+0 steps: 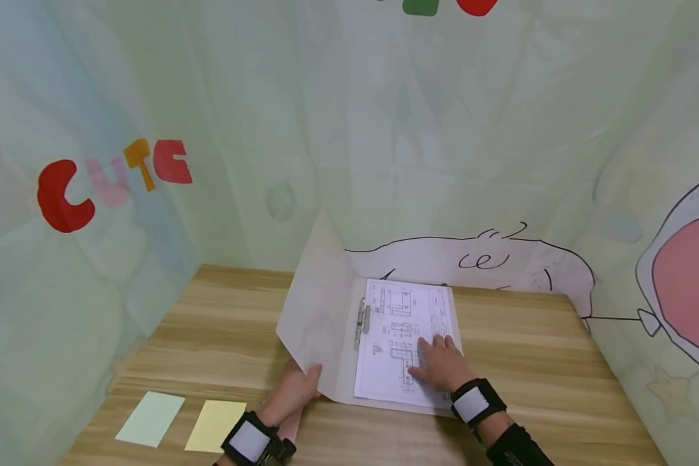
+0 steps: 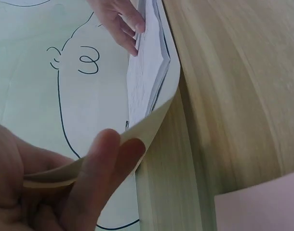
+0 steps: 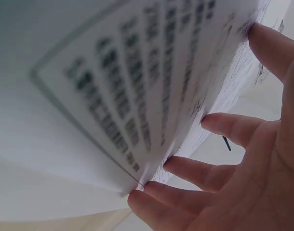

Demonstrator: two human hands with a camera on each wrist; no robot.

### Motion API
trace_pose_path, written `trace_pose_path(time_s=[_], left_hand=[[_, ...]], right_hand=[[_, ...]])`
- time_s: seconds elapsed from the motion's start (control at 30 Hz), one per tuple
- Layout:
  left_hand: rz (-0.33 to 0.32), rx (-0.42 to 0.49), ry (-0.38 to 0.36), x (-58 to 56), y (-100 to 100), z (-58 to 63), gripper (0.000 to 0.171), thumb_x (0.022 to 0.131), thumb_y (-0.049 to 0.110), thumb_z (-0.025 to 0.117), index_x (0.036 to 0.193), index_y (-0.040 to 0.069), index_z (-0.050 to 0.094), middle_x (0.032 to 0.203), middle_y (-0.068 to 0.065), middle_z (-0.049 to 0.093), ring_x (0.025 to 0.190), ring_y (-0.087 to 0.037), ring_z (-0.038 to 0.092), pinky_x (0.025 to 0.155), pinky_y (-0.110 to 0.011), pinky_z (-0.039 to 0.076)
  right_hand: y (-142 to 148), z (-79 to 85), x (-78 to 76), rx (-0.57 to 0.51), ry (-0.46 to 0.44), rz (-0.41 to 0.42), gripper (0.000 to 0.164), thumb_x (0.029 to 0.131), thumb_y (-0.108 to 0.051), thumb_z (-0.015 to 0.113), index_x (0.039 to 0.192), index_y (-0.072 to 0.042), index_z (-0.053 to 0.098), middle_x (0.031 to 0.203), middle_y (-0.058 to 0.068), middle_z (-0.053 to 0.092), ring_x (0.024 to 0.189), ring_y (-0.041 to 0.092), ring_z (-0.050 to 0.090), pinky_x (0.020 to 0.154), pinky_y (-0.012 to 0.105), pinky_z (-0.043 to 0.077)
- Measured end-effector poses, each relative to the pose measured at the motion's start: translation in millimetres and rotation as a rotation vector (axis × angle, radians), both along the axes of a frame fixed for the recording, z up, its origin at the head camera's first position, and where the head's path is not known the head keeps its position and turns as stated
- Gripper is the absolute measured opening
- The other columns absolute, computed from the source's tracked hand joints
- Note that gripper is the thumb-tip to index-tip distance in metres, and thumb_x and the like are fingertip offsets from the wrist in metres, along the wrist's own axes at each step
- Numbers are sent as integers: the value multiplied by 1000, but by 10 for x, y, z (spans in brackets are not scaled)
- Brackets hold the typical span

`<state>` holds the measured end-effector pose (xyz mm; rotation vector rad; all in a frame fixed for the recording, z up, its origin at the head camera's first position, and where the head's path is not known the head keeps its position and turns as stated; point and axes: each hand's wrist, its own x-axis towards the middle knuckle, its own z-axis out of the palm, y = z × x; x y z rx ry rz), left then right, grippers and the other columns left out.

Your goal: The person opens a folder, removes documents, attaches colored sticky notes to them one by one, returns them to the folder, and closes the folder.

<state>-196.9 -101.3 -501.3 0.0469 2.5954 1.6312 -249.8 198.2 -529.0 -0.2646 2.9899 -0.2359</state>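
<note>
A pale folder [image 1: 317, 304] lies spread on the wooden table, its left cover standing up at a slant. My left hand [image 1: 294, 391] grips the lower edge of that cover; in the left wrist view its thumb and fingers [image 2: 91, 178] are on either side of the bent board. Inside the folder is a stack of printed technical drawings [image 1: 404, 307], held along the left by a metal clip [image 1: 361, 323]. My right hand [image 1: 443, 366] rests on the drawings' lower right with fingers spread. Close up, its fingertips [image 3: 214, 120] touch the top sheet over rows of blurred print.
On the table [image 1: 524, 362] at the front left lie a light green paper [image 1: 150, 419] and a yellow paper [image 1: 215, 424]. A pink paper [image 2: 262, 207] is partly under my left forearm. A printed cloth backdrop [image 1: 443, 129] rises behind the table and at both sides.
</note>
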Motion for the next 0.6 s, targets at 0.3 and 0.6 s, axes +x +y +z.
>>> trace_pose_path(time_s=[0.3, 0.6], left_hand=[[56, -101, 105, -28, -47, 5, 25, 91, 10, 50, 94, -13, 61, 77, -12, 65, 68, -19, 62, 61, -34, 50], [66, -26, 82, -26, -84, -29, 23, 92, 7, 48, 95, -14, 59, 77, -13, 65, 66, -19, 62, 57, -32, 50]], right_hand=[[-20, 26, 24, -19, -4, -18, 74, 79, -48, 71, 134, -3, 52, 135, 30, 40, 123, 52, 34, 96, 60, 33], [8, 30, 30, -37, -7, -33, 73, 79, -47, 71, 135, -3, 51, 138, 32, 36, 125, 56, 30, 100, 61, 29]])
